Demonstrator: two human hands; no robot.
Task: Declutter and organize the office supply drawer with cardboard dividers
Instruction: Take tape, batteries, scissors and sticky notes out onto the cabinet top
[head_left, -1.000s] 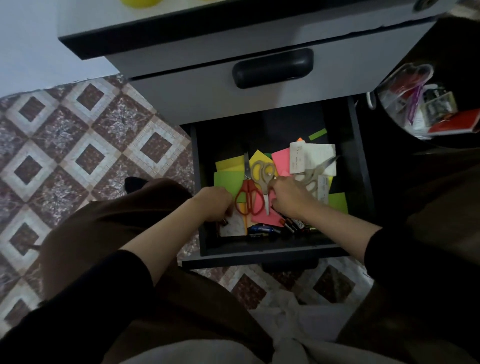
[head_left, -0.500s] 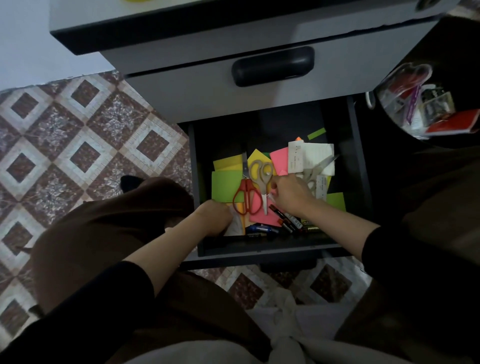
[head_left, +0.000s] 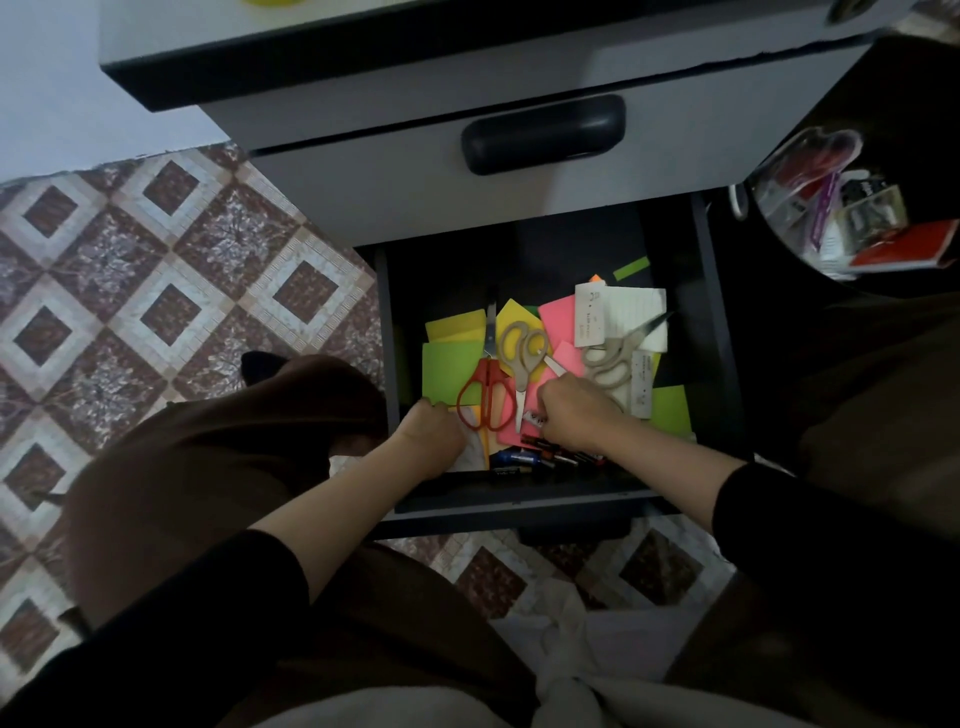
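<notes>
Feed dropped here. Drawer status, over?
Left hand at green paper, right hand over pens, grips unclear. Drawer cluttered, no dividers seen. Red scissors loose between hands.

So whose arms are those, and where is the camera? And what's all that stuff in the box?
There is no machine here, just a person tidying a drawer. The camera sits on the person's head and looks down, so both arms come in from the bottom, like yours when you look at your own hands. The left hand is at the near left corner of the open drawer, beside a green sheet. The right hand is in the middle, over pink paper. The backs of the hands hide the fingers, so I cannot tell what they hold. Inside lie coloured papers, red scissors, beige scissors, grey scissors, white cards and pens along the front.
</notes>
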